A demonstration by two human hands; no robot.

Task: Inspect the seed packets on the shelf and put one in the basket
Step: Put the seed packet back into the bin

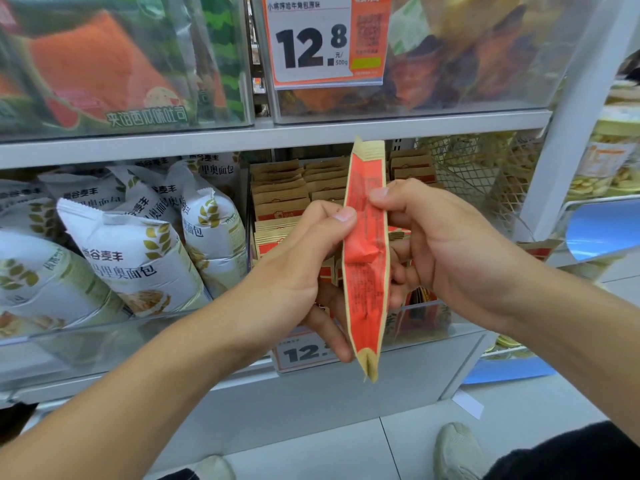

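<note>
Packet: you've got the red seed packet [366,258] upright and edge-on to you, tan sealed ends at top and bottom, out in front of the lower shelf's front edge.
Left hand: your left hand [304,268] pinches it, thumb on the near face about a third of the way down, fingers curled behind and reaching towards the bottom end.
Right hand: your right hand [440,247] pinches the other side, thumb tip at much the same height, fingers tucked behind the middle.
Shelf: more tan-and-red packets [280,195] stand in rows behind; white bread bags [138,258] fill the left bin.
</note>
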